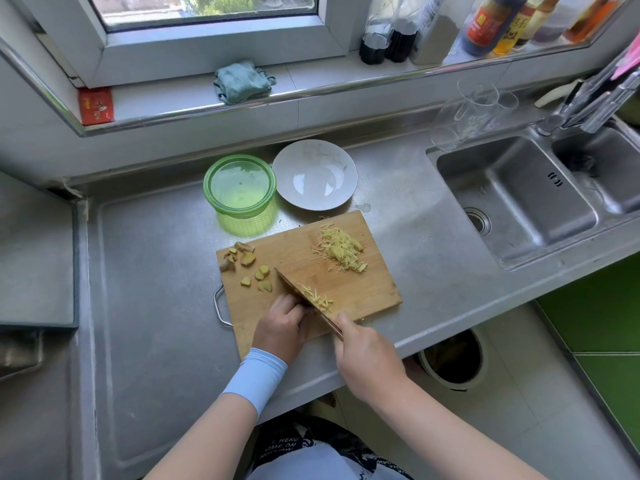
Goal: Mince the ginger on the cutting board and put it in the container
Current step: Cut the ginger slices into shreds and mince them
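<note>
A wooden cutting board (353,282) lies on the steel counter. A pile of shredded ginger (341,249) sits at its far right, and fresh shreds (317,296) lie beside the knife blade (294,289). Ginger slices and knobbly trimmings (251,266) are scattered on the board's left side. My right hand (367,358) is shut on the knife handle. My left hand (282,327) presses down with curled fingers against the blade's left side; what lies under the fingers is hidden. A green-rimmed clear container (239,185) stands beyond the board.
A white plate (315,174) sits right of the container. A double steel sink (519,202) with a tap is at the right, clear glasses (474,112) behind it. A cloth (242,81) and bottles line the windowsill. A bin (453,358) stands on the floor below.
</note>
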{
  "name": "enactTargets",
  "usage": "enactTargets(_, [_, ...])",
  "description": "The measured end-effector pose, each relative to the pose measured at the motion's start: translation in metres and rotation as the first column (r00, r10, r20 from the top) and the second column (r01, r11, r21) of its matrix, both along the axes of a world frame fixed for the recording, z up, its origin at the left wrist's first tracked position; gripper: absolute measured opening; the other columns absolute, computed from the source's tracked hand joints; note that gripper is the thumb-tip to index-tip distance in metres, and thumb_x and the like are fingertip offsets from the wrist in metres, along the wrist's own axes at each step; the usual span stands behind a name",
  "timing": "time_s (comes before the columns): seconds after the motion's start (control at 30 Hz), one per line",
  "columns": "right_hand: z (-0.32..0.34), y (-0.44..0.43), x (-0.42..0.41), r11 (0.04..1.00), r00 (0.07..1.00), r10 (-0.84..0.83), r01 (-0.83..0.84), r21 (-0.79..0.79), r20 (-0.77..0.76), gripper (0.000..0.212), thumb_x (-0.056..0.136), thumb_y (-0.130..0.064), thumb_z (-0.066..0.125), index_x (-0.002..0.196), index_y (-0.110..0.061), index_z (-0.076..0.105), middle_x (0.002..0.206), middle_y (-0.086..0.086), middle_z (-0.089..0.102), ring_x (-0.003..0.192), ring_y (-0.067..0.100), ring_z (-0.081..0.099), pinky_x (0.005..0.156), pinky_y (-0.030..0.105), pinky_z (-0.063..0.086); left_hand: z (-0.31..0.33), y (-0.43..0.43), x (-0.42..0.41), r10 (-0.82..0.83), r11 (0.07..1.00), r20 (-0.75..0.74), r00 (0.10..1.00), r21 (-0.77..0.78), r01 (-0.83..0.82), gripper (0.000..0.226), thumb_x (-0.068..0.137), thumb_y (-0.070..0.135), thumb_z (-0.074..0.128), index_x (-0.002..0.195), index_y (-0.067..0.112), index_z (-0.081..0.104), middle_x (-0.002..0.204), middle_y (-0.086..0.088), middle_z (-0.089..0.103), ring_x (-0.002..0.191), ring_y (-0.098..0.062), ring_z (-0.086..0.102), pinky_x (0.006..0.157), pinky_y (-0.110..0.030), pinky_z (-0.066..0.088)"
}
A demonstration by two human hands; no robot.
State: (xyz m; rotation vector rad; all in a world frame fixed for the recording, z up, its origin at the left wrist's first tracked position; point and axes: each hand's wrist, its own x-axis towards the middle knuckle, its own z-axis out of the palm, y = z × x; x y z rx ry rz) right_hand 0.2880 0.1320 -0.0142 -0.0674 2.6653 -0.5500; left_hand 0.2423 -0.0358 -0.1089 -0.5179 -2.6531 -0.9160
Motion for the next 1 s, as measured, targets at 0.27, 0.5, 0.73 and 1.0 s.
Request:
enactTargets(0.27, [0.000, 0.002, 0.004, 0.999, 1.000, 0.004, -0.005, 0.042, 0.022, 0.013, 0.104, -0.029, 0.037, 0.116, -0.023, 0.040, 0.073, -0.002, 0.052, 0.067, 0.027, 0.052, 0.058, 0.037, 0.040, 0.001, 0.002, 0.000, 0.015, 1.000, -0.022, 1.000, 0.001, -0.015, 0.020, 0.088, 0.011, 0.056, 0.073, 0.003, 0.066, 0.077, -0.012, 0.061, 0.073, -0.027, 0.054, 0.059, -0.032, 0.046])
enactTargets(0.5, [0.002, -0.004, -0.003, 1.000, 1.000, 0.011, -0.011, 0.028, 0.009, 0.014, 0.105, -0.031, 0.036, 0.116, -0.023, 0.038, 0.077, 0.001, 0.056, 0.069, 0.029, 0.054, 0.058, 0.038, 0.039, 0.000, 0.002, 0.001, 0.015, 1.000, 0.003, 1.000, 0.003, -0.015, 0.018, 0.086, 0.012, 0.056, 0.076, 0.004, 0.070, 0.081, -0.011, 0.063, 0.077, -0.028, 0.056, 0.060, -0.032, 0.048])
enactTargets(0.73, [0.004, 0.002, 0.010, 0.998, 0.999, 0.008, -0.011, 0.060, 0.045, 0.014, 0.105, -0.031, 0.035, 0.116, -0.023, 0.038, 0.077, 0.002, 0.055, 0.071, 0.030, 0.056, 0.059, 0.038, 0.039, 0.000, 0.002, 0.002, 0.014, 1.000, 0.018, 1.000, 0.024, -0.015, 0.018, 0.088, 0.009, 0.057, 0.076, 0.002, 0.068, 0.082, -0.012, 0.063, 0.075, -0.029, 0.057, 0.059, -0.034, 0.048])
enactTargets(1.0, [0.003, -0.007, -0.007, 0.999, 1.000, 0.001, -0.002, 0.044, 0.024, 0.021, 0.104, -0.030, 0.038, 0.123, -0.021, 0.039, 0.081, 0.005, 0.061, 0.070, 0.029, 0.054, 0.058, 0.037, 0.038, 0.000, 0.000, 0.002, 0.007, 1.000, 0.016, 1.000, 0.030, -0.008, 0.018, 0.088, 0.013, 0.056, 0.077, 0.007, 0.070, 0.081, -0.008, 0.063, 0.076, -0.025, 0.056, 0.064, -0.032, 0.047])
